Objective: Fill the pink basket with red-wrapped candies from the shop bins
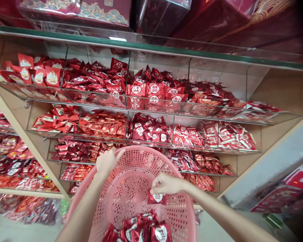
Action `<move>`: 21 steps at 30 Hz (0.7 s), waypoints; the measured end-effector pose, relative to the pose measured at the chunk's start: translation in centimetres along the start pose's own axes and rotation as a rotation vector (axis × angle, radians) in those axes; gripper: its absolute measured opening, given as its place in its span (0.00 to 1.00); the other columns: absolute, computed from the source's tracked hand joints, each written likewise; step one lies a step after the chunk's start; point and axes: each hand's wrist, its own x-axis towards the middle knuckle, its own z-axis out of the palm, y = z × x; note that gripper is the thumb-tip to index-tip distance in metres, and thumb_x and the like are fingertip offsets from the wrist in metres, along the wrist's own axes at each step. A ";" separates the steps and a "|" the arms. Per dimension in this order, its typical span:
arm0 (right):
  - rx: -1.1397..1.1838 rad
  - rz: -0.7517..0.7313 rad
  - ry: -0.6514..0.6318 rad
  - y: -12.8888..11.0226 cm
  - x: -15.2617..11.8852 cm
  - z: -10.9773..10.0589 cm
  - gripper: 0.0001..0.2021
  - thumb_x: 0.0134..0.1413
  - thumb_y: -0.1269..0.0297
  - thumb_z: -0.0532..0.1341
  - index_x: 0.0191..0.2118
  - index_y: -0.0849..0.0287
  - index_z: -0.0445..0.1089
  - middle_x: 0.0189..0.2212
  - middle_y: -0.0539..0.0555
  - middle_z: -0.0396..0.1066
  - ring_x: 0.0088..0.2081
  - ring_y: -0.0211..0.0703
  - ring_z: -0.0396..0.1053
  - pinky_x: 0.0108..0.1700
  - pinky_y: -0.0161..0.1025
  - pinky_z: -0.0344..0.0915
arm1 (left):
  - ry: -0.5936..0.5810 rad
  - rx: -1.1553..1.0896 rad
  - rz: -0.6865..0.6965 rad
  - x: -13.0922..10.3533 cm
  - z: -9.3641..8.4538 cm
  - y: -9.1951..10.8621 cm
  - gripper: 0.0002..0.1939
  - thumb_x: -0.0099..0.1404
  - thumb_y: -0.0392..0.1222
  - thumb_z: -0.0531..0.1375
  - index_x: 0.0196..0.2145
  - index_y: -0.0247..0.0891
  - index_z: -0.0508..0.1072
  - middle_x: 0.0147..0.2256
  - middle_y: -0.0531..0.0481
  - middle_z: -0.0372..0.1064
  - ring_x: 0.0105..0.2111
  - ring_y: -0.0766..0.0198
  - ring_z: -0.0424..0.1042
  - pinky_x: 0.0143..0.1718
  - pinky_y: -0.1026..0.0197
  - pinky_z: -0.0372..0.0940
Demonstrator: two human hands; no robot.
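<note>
A large pink plastic basket point(117, 191) with a perforated wall is in front of me, tilted toward me. My left hand point(107, 163) grips its far rim at the upper left, thumb on the edge. Over the basket's inside, my right hand point(164, 184) pinches a small red candy packet point(157, 198) with a white label. Several similar red packets point(141, 228) lie in a heap at the near side of the basket.
Glass shelves point(151, 109) with clear dividers hold piles of red packets point(147, 129) behind the basket. Dark red boxes point(103, 15) sit on the glass shelf above. Bagged goods point(32, 208) lie on the floor at left; another packed rack point(15, 158) stands there.
</note>
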 end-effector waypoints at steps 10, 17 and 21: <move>-0.089 0.347 -0.277 1.4 1.7 4.3 0.07 0.45 0.67 0.59 0.31 0.61 0.72 0.16 0.44 0.63 0.20 0.31 0.62 0.22 0.27 0.56 | 0.025 0.013 0.027 0.7 -0.3 -0.8 0.36 0.58 0.66 0.35 0.42 0.37 0.68 0.34 0.38 0.72 0.35 0.49 0.71 0.33 0.54 0.62; -0.419 0.073 0.001 -1.3 1.7 -0.6 0.06 0.45 0.70 0.57 0.26 0.63 0.71 0.19 0.47 0.66 0.22 0.32 0.60 0.26 0.30 0.55 | 0.006 0.029 0.035 0.5 0.0 -0.6 0.34 0.59 0.65 0.36 0.42 0.37 0.68 0.33 0.40 0.72 0.35 0.50 0.71 0.33 0.56 0.62; -0.568 -0.057 0.471 -4.5 1.8 -6.9 0.11 0.53 0.71 0.50 0.29 0.62 0.69 0.25 0.51 0.68 0.28 0.35 0.64 0.32 0.32 0.56 | -0.015 0.009 0.063 0.3 0.6 -0.4 0.34 0.59 0.65 0.36 0.39 0.38 0.69 0.32 0.40 0.72 0.35 0.51 0.72 0.33 0.56 0.62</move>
